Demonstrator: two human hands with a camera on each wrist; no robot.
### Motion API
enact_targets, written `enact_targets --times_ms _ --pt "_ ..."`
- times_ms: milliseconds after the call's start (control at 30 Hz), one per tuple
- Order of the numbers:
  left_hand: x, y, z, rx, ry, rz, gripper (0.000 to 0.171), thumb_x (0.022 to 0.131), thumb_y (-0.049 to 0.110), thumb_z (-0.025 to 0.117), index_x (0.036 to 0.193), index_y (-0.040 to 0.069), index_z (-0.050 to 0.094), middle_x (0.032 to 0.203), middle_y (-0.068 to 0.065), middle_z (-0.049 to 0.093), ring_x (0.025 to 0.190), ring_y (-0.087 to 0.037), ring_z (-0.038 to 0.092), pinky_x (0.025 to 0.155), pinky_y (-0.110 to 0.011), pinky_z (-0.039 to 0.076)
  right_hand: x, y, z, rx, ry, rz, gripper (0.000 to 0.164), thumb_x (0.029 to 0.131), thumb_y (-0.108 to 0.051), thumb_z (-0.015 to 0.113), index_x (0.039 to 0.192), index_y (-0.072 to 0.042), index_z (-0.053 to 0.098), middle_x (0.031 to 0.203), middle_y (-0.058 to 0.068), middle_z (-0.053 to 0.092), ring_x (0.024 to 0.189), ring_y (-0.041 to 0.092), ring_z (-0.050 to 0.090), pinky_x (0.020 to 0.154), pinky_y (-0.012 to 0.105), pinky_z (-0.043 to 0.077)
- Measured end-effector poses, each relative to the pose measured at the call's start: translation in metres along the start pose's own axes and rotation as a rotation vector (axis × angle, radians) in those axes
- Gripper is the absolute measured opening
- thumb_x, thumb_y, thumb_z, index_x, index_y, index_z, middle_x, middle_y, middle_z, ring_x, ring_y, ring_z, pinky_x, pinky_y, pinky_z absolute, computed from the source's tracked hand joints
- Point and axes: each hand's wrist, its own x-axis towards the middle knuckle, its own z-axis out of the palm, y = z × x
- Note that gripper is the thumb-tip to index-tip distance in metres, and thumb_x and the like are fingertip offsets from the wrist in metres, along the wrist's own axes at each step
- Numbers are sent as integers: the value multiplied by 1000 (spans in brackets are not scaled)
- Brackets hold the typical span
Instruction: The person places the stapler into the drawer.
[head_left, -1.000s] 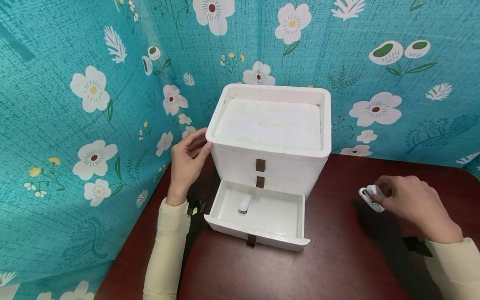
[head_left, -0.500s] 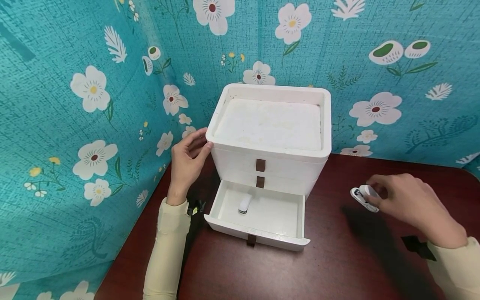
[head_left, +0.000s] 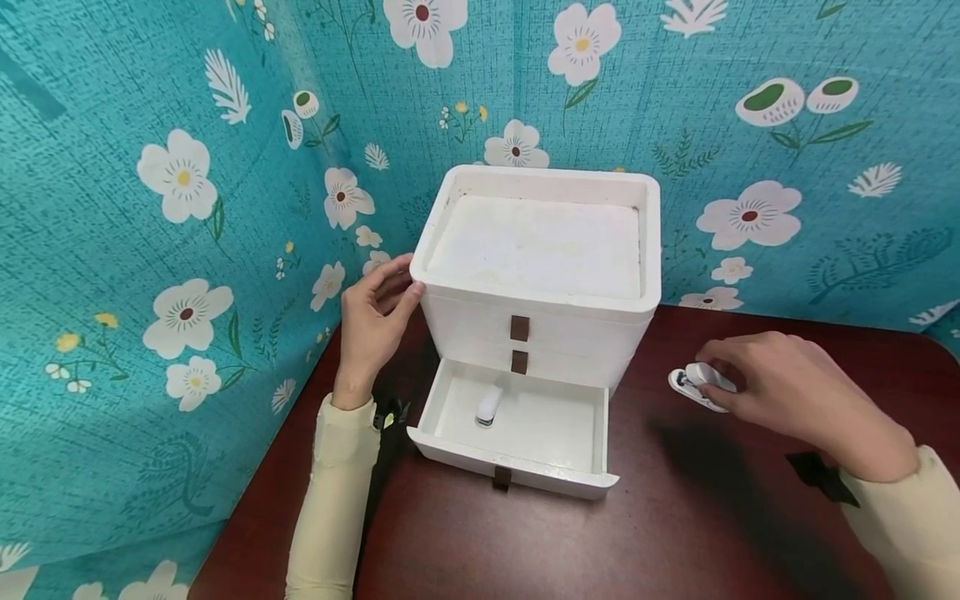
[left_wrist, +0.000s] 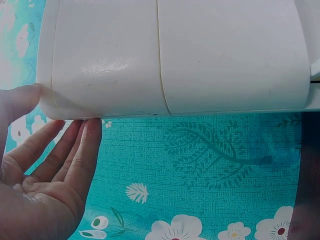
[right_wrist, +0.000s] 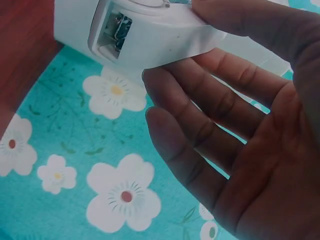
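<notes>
A white drawer unit point(head_left: 540, 329) stands on the table with its bottom drawer point(head_left: 566, 425) pulled out. In that drawer lies a small white stapler-like object point(head_left: 489, 407) with a metal end. At the unit's front left top corner, my left hand point(head_left: 372, 321) grips with thumb on the front and fingertips against the side; the left wrist view shows the fingertips point(left_wrist: 92, 127) at the wall. Right of the unit, my right hand point(head_left: 795, 392) pinches a small white device point(right_wrist: 172, 42) between thumb and fingers, above the table. It has a rounded oblong base and a slot showing metal parts.
The dark red table point(head_left: 555, 542) carries the unit. Floral teal cloth point(head_left: 825, 242) hangs behind and to the left, close to the unit. A shallow tray point(head_left: 540, 242) with a raised rim tops the unit. Brown tabs point(head_left: 520, 328) mark the drawer fronts.
My right hand has moved left toward the drawer unit, carrying the small white device. The left hand keeps its grip on the corner, and the drawer has not moved.
</notes>
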Motion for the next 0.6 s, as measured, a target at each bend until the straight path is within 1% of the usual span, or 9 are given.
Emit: enact_targets --times_ms 133,233,400,500,600 --pt "1 0 0 6 1 1 40 97 10 73 136 2 67 132 -18 72 118 -34 74 95 -32 60 6 -7 -3 -10 24 -57 32 70 -21 94 96 -22 76 75 -14 67 62 2 47 51 22 38" --pt "1 0 0 11 3 0 40 97 10 73 136 2 67 132 -18 72 119 -34 74 95 -33 60 9 -13 -5 2 27 -99 31 71 -19 94 96 -23 76 76 -16 66 62 0 44 52 21 37" --pt "1 1 0 5 5 3 40 97 10 73 136 2 67 132 -18 72 118 -34 74 95 -31 60 15 -23 -9 9 1 -152 31 71 -19 94 96 -26 77 79 -17 67 63 -2 45 54 21 42" --pt "0 2 0 -5 5 3 39 97 9 73 135 2 68 132 -18 72 118 -34 74 95 -29 60 19 -28 -10 4 -23 -164 32 71 -19 95 99 -25 78 82 -13 70 63 -1 48 55 22 45" --pt "-1 2 0 -11 3 4 40 97 9 74 136 2 67 132 -18 72 118 -34 74 95 -29 60 21 -32 -11 -5 -30 -180 33 71 -18 94 100 -24 79 85 -11 72 64 0 49 55 23 46"
